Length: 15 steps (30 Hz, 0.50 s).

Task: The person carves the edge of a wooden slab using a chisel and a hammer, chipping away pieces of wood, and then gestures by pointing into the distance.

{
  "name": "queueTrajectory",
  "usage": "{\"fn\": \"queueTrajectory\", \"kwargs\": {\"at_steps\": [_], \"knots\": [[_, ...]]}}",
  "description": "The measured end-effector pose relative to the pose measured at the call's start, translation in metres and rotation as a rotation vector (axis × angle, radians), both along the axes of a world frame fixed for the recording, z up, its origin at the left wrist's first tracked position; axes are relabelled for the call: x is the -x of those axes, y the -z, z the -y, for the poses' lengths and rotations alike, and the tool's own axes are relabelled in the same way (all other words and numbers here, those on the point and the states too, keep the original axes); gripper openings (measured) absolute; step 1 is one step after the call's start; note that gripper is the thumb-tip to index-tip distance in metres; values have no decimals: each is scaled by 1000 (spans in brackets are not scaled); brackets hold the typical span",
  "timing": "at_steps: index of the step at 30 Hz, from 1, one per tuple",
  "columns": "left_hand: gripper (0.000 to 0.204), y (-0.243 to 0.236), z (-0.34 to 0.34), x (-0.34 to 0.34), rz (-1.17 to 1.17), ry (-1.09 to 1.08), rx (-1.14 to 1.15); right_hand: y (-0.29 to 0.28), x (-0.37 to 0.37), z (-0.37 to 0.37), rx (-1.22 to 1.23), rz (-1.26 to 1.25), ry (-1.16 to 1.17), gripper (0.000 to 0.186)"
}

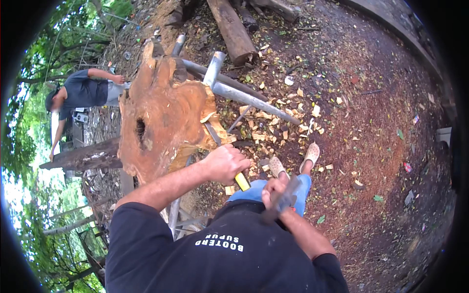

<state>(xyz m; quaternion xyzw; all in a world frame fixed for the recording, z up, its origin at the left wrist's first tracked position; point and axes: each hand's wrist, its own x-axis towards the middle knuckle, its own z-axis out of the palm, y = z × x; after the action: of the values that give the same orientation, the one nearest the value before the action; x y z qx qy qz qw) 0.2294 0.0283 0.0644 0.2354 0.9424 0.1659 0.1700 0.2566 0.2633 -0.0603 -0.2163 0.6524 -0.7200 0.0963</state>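
My left hand (225, 163) is closed around a chisel (242, 181). The chisel's yellow handle end sticks out below the fist, and its dark metal blade reaches up to the ragged edge of a thick wood slab (166, 115). This slab is reddish brown, with a dark hole on its left part and pale, freshly cut wood along its right edge. In front of my body, my right hand (274, 188) grips a hammer (282, 201), whose head is smeared by motion. The hammer is apart from the chisel.
Metal pipes (254, 102) stick out beside and below the slab. Logs (233, 34) lie at the far side. Pale wood chips (264, 129) litter the ground near my feet (309, 155). At the left, another person (85, 93) stands touching a dark beam (88, 155).
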Motion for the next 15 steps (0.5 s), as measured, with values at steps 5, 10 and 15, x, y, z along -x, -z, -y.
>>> {"fn": "queueTrajectory", "kwargs": {"at_steps": [5,10,15], "knots": [[31,-4,-6,8,64,77,70,21,-3,22,-184,162,-215,14],[24,6,4,-6,-126,74,10,-7,22,25,-165,100,-16,24],[21,19,-5,-18,-338,54,35,27,35,-7,-273,148,1,27]]}}
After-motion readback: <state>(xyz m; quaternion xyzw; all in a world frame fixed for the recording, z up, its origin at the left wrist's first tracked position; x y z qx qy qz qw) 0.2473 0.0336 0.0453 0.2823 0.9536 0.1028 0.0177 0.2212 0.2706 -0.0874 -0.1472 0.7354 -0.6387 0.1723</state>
